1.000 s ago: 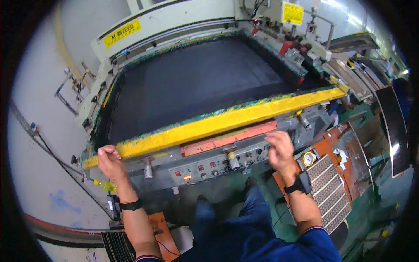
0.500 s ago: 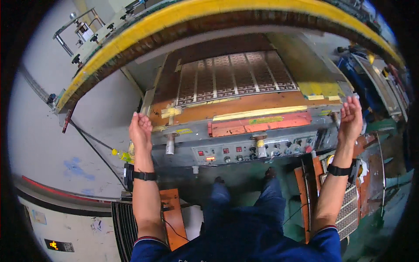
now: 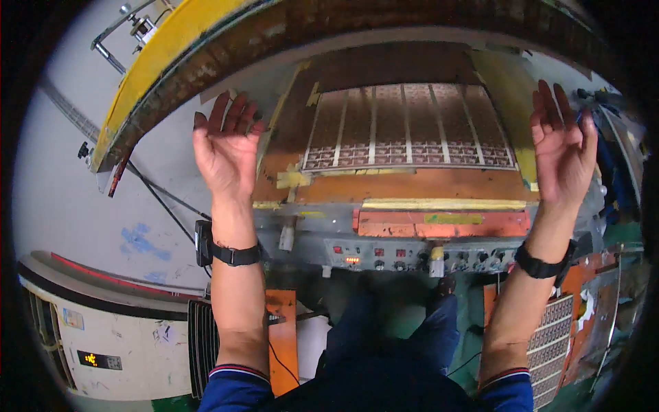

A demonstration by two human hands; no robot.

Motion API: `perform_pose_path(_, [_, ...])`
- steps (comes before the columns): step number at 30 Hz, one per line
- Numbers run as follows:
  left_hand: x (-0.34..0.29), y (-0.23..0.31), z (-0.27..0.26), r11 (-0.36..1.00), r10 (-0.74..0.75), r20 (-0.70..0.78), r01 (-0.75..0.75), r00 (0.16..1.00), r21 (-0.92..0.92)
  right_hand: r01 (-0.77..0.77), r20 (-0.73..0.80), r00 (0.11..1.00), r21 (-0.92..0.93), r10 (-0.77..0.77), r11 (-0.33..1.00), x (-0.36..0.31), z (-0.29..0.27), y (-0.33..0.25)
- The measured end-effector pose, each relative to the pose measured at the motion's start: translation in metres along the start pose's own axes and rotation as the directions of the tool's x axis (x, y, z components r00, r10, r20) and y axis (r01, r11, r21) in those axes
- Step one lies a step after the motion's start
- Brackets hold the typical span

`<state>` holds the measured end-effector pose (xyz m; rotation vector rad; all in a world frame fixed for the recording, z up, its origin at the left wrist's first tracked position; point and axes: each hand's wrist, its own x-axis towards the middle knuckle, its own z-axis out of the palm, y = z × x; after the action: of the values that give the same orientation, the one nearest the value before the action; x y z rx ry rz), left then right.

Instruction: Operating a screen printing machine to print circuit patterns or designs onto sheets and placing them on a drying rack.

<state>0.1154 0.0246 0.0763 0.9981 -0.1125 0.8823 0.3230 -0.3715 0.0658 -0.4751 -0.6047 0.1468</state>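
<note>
Both of my hands are raised, palms turned up and fingers spread, holding nothing. My left hand point(image 3: 230, 147) is just left of the brown machine bed, under the yellow-edged frame point(image 3: 206, 58) that arches overhead. Past the bed's right side is my right hand point(image 3: 564, 147), level with the left one. Between them a flat patterned sheet point(image 3: 408, 130) lies on the brown bed point(image 3: 405, 180), printed in rows of small brown-and-white blocks split by pale strips. Neither hand touches the sheet. Whether fingertips touch the frame cannot be made out.
An orange bar point(image 3: 443, 224) runs along the bed's front edge, above a control panel point(image 3: 412, 256) with knobs and red switches. At lower right, another patterned sheet point(image 3: 551, 343) lies on an orange board. A white cabinet point(image 3: 103, 343) with a lit display stands at lower left.
Both hands have moved up and forward, and their fingers have spread from a loose curl. The overhead frame shows larger and higher in the view, which has shifted. The patterned sheet stays on the bed.
</note>
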Motion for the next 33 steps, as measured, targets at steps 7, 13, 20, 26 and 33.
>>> perform_pose_path(7, [0.034, -0.009, 0.014, 0.999, 0.040, -0.231, -0.039, 0.972, 0.009, 0.205, -0.132, 0.973, 0.095, -0.191, 0.974, 0.016, -0.001, 0.022])
perform_pose_path(13, [0.038, -0.018, 0.022, 0.998, 0.063, -0.436, -0.065, 0.898, 0.010, 0.276, 0.082, 0.957, 0.025, -0.277, 0.961, 0.022, 0.022, 0.035])
perform_pose_path(20, [0.028, 0.008, -0.023, 0.987, -0.130, -0.393, 0.155, 0.910, 0.032, 0.227, -0.416, 0.859, -0.210, -0.297, 0.951, 0.020, 0.062, 0.025])
perform_pose_path(26, [0.042, 0.005, -0.047, 0.973, -0.179, -0.388, 0.220, 0.904, 0.065, 0.128, -0.457, 0.845, -0.332, -0.278, 0.935, 0.037, 0.039, 0.001])
perform_pose_path(33, [0.044, -0.013, -0.041, 0.956, -0.240, -0.418, 0.289, 0.876, 0.057, 0.031, -0.501, 0.832, -0.385, -0.238, 0.922, 0.044, 0.021, -0.013])
